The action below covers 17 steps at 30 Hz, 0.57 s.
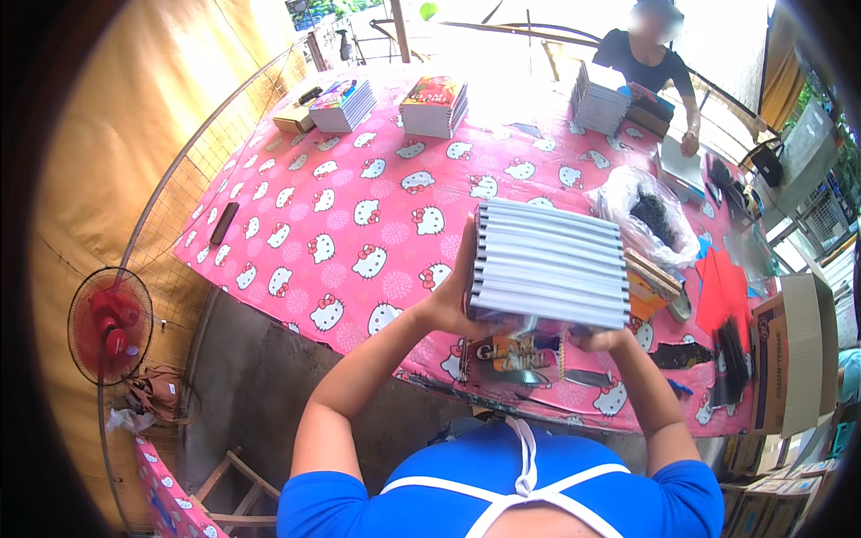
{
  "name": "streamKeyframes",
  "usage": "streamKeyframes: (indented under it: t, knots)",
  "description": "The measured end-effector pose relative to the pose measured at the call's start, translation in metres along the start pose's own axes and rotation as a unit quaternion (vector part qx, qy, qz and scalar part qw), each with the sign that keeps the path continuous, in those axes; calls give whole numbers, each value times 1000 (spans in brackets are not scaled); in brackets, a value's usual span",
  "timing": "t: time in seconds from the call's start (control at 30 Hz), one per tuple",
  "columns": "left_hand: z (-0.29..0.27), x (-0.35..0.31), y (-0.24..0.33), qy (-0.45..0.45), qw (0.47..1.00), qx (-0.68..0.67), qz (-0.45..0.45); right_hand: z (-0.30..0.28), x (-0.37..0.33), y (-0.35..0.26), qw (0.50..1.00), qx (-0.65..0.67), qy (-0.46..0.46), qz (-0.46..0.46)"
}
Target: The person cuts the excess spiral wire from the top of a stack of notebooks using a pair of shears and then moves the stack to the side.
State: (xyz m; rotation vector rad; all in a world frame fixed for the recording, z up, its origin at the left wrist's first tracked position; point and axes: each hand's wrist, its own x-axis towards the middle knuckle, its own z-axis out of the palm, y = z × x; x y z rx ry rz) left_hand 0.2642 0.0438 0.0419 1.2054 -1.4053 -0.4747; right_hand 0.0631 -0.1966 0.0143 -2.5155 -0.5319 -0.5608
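Between my two hands I hold a thick stack of notebooks (552, 269), raised over the near edge of the table, with pale page edges and dark bindings along the left end. My left hand (453, 291) is pressed round its left side. At the lower right corner, my right hand (603, 339) grips from below, and most of its fingers are hidden by the stack. Just under it, a notebook with a dark, colourful cover (516, 366) lies on the pink patterned tablecloth (345, 242).
Further stacks of notebooks (433, 108) stand along the far side. To the right are a plastic bag of black pieces (655, 215), red sheets (720, 291), black strips (731, 359) and an open cardboard box (789, 359). Across the table, a person (650, 63) handles notebooks. A fan (112, 327) stands left.
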Motion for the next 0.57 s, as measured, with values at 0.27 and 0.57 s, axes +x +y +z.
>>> streamKeyframes:
  t: [0.27,0.57]
  knots:
    - [-9,-19,-5,-36,996,-25,-81,9,5,-13,995,54,-48,73]
    - [-32,2,1,-44,963,-157,-214,16,42,-24,944,260,34,202]
